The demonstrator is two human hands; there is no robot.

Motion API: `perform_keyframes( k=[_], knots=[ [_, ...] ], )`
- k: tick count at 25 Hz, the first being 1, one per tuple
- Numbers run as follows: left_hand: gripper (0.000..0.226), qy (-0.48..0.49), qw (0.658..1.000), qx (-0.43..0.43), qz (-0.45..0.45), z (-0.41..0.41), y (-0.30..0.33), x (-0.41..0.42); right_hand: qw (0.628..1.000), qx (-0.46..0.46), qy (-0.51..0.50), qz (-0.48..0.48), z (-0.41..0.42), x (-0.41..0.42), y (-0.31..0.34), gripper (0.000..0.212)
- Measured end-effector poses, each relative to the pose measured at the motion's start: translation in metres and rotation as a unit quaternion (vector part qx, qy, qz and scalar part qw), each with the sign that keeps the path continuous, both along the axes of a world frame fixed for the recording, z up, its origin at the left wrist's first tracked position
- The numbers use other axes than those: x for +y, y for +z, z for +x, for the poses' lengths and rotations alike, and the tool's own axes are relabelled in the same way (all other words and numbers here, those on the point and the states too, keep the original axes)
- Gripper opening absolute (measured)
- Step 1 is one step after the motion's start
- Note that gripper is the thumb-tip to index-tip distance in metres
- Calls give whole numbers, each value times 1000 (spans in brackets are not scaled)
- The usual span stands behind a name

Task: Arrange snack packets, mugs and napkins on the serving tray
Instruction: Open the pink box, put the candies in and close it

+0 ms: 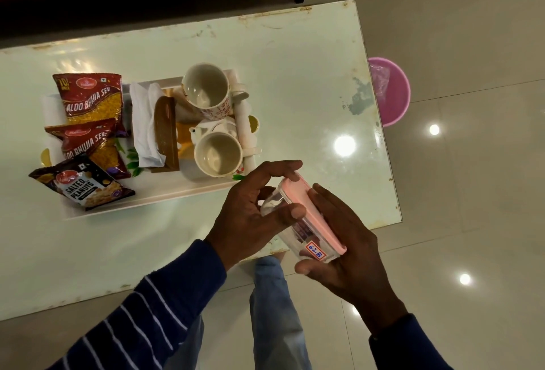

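Observation:
A white serving tray (165, 194) lies on the table. On it are two red Aloo Bhujia Sev packets (91, 98) (88, 144), a Salted Peanuts packet (84, 185), white napkins (144, 124) in a brown holder (166, 133), and two cream mugs (208, 90) (218, 154). Near the table's front right edge I hold a clear plastic container (300, 222) with a pink lid, tilted, bearing a "62-B" label. My left hand (253, 219) grips its body. My right hand (345, 242) holds the lid side, thumb under the box.
The pale green table (295, 59) is scuffed along its far and right edges. A pink bucket (392, 92) stands on the tiled floor just beyond the right edge. Dark furniture runs along the far side. My legs are below the front edge.

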State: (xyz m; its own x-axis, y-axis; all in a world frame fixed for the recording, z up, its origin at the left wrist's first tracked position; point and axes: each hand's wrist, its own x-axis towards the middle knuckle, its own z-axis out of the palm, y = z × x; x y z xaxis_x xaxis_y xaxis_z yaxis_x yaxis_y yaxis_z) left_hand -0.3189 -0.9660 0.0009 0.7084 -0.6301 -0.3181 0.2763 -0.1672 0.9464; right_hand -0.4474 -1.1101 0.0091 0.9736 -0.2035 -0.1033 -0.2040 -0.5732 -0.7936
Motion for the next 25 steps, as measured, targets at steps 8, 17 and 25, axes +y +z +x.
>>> perform_keyframes(
  k=[8, 17, 25],
  knots=[
    [38, 114, 993, -8, -14, -13, 10, -18, 998, -46, -33, -4, -6, 19, 4, 70],
    [23, 118, 986, 58, 104, -13, -3, -30, 999, 20, -29, -13, -3, -2, -20, 85],
    [53, 39, 988, -2, 149, -30, -28, -16, 971, 76, -39, -225, 61, -39, -102, 82]
  ],
)
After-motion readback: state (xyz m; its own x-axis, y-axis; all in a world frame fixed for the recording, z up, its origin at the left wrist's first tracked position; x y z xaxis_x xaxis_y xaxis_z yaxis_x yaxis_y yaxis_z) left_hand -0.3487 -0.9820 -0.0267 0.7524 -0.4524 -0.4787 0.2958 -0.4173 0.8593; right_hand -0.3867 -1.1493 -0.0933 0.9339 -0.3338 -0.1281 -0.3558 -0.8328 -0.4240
